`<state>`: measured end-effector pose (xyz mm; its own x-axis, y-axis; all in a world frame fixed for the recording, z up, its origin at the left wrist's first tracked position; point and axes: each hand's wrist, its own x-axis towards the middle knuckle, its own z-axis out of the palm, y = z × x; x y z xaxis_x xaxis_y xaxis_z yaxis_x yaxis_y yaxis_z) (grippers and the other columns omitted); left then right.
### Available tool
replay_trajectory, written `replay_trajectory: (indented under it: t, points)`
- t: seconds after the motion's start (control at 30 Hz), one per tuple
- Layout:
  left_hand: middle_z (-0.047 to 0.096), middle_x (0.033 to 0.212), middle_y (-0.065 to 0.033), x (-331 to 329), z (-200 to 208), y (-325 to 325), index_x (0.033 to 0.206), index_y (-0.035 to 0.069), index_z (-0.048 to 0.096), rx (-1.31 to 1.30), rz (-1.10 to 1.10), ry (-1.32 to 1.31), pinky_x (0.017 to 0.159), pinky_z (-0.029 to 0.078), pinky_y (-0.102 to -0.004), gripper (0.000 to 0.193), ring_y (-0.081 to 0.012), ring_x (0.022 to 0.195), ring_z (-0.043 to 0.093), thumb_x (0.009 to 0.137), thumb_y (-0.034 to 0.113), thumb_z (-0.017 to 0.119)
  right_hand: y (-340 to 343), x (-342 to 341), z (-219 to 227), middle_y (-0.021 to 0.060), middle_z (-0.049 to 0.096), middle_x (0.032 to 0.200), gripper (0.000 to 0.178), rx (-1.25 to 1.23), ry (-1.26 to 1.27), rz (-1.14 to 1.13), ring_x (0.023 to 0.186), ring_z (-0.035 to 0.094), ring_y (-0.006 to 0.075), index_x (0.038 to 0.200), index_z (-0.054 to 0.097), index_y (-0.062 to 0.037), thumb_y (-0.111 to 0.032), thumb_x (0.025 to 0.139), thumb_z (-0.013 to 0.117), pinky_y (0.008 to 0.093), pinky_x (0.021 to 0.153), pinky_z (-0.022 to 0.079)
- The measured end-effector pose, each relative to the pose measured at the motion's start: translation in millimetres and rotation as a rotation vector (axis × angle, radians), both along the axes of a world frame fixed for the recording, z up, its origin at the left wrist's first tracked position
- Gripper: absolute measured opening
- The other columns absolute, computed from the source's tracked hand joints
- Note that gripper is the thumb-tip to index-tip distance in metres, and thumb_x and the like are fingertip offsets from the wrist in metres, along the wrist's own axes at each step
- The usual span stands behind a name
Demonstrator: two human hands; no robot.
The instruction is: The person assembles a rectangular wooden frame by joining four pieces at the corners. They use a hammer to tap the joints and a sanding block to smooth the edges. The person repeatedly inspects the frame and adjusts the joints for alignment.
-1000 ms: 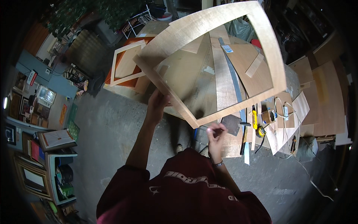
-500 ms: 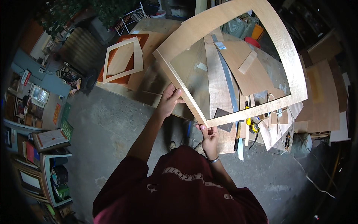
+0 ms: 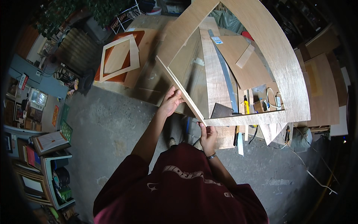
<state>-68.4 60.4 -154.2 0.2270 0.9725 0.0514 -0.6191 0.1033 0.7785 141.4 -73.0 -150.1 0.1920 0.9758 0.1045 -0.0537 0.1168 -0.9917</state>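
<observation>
A large pale plywood frame (image 3: 286,65) hangs tilted above the worktable, its far edge running out of the picture. Along its left side runs a narrow wooden strip (image 3: 181,89), seen edge-on. My left hand (image 3: 172,103) is closed around the middle of that side, thumb on top. At the near left corner, my right hand (image 3: 208,137) pinches the frame between thumb and fingers; part of those fingers is hidden. Through the frame's opening I see a plywood panel (image 3: 236,72) and a dark flat piece (image 3: 221,111) on the table.
On the worktable (image 3: 147,74) a smaller pale wooden frame (image 3: 135,58) lies over an orange-brown one (image 3: 140,36). A yellow utility knife (image 3: 246,105) and a white cable (image 3: 269,98) are on its right part. Shelves with boxes (image 3: 44,156) stand at the left.
The large frame has tilted, its left side turning more edge-on and its far edge leaving the picture. Its near bar now covers most of the yellow tape measure. Both hands keep their hold.
</observation>
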Motion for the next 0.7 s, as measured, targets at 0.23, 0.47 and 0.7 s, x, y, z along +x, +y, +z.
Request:
replay_trajectory:
  t: [0.23, 0.47, 0.7]
  points:
    - [0.062, 0.118, -0.0053, 8.4, 5.7, -14.7, 0.135, 0.014, 0.049, -0.03, 0.037, -0.027, 0.098, 0.05, -0.0396, 0.03, -0.0202, 0.109, 0.063, 0.107, 0.022, 0.05, -1.2, 2.8, -12.6, 0.0124, 0.076, 0.099, 0.017, -0.071, -0.015, 0.025, 0.081, 0.065, 0.0096, 0.105, 0.065, 0.0048, -0.012, 0.101, 0.063, 0.025, 0.073, 0.05]
    - [0.049, 0.098, -0.0033, 24.9, -30.9, 13.9, 0.113, 0.007, 0.052, -0.142, -0.079, -0.682, 0.081, 0.044, -0.0336, 0.019, -0.0176, 0.089, 0.049, 0.104, 0.024, 0.053, 11.0, -3.9, 7.0, 0.0158, 0.069, 0.103, 0.023, 0.248, -0.599, 0.171, 0.086, 0.069, 0.0314, 0.114, 0.066, -0.0003, -0.009, 0.092, 0.067, 0.0381, 0.078, 0.054]
    - [0.044, 0.092, -0.0044, 25.1, 9.0, 20.1, 0.106, 0.005, 0.045, 0.001, -0.265, -1.148, 0.069, 0.044, -0.03, 0.01, -0.0154, 0.078, 0.046, 0.098, 0.0, 0.047, 20.8, -26.5, 73.3, 0.0124, 0.06, 0.097, 0.039, 0.591, -0.909, 0.306, 0.085, 0.065, 0.0292, 0.116, 0.065, -0.0012, -0.012, 0.08, 0.074, 0.0401, 0.072, 0.055]
